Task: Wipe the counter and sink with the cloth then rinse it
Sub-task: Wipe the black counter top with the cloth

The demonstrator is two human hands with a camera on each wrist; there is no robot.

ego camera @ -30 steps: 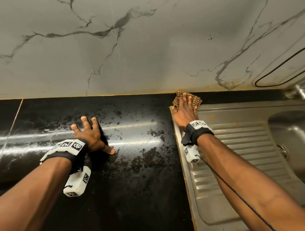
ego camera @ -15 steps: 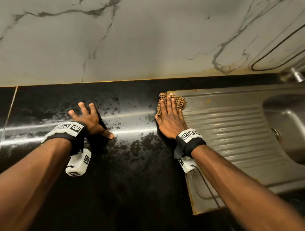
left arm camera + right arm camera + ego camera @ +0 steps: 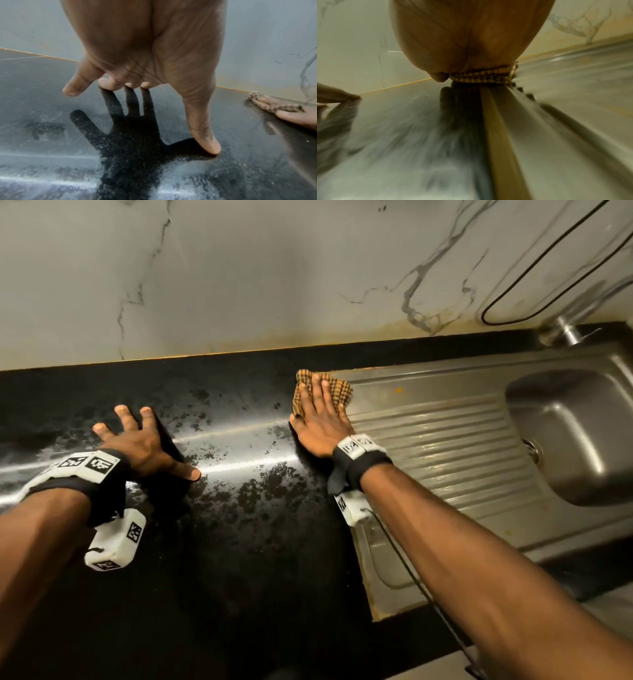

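No readable writing. Right hand (image 3: 320,419), fingers flat, presses brown checked cloth (image 3: 337,388) across black wet-streaked counter (image 3: 239,525) and steel sink (image 3: 445,419) edge; left hand (image 3: 140,446) splayed, empty. Marble wall (image 3: 257,275) behind.

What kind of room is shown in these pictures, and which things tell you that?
Most likely a home kitchen. A steel sink with a ribbed drainboard is set into a black stone counter, a marble-look wall rises behind, and a checked cloth is pressed down for wiping.
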